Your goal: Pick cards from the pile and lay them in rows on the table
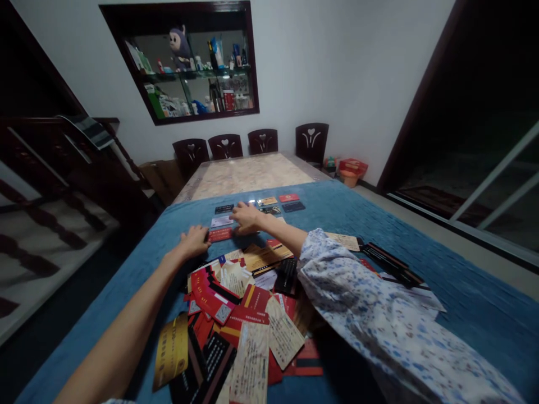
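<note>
A heap of red, black, gold and cream cards (240, 314) lies on the blue cloth (357, 216) in front of me. Beyond it, single cards are laid out in rows: a red one (219, 234), a white one (222, 221), a black one (223, 209), and further right another red one (288, 197) and a dark one (293, 206). My left hand (194, 241) rests with curled fingers at the left end of the near red card. My right hand (245, 217) lies flat with fingers spread on the cloth beside the white card.
Dark cards (389, 264) and a cream card (345, 241) lie to the right of my floral sleeve (379, 314). Past the cloth the table top (248, 174) is bare marble, with several dark chairs (263, 140) behind it. A staircase railing (63, 163) stands left.
</note>
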A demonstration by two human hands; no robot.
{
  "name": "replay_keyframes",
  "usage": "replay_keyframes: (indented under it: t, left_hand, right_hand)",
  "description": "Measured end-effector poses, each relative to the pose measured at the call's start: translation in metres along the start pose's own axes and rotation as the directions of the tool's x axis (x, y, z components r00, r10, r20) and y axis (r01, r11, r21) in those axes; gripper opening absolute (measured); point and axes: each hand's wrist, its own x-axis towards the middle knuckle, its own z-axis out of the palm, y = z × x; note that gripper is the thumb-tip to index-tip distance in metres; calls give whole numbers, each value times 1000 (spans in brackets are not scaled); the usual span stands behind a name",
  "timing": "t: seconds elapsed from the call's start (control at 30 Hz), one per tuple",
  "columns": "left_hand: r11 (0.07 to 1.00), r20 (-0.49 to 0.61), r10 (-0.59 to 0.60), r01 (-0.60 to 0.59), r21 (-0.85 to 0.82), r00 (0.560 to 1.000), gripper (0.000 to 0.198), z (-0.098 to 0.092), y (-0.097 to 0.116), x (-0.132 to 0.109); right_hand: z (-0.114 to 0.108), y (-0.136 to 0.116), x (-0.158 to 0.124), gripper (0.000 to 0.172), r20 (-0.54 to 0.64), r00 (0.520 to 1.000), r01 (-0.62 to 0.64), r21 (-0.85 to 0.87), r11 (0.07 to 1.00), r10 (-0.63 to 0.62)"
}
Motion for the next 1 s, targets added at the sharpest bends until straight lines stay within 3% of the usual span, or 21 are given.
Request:
replay_keyframes:
  t: [0.17, 0.43, 0.67, 1.0]
  left_hand:
    - [999, -74, -1, 4, 40, 997, 36, 2, 4, -7]
    - [997, -83, -19, 25, 75, 996, 33, -8, 18, -24]
    - [999, -153, -9, 16, 48, 988, 31, -11, 39, -39]
    - [995, -250, 83, -95, -37, 965, 33, -30, 105, -68]
  right_hand:
    - [-18, 26, -37, 29, -45, 998, -49, -17, 999, 48]
    - [-27, 59, -107, 27, -110, 988, -110, -15, 994, 108]
    - [-10, 76, -159, 26, -173, 979, -107, 22, 994, 110]
    - [24, 75, -206, 27, -213, 970, -100, 104, 990, 121]
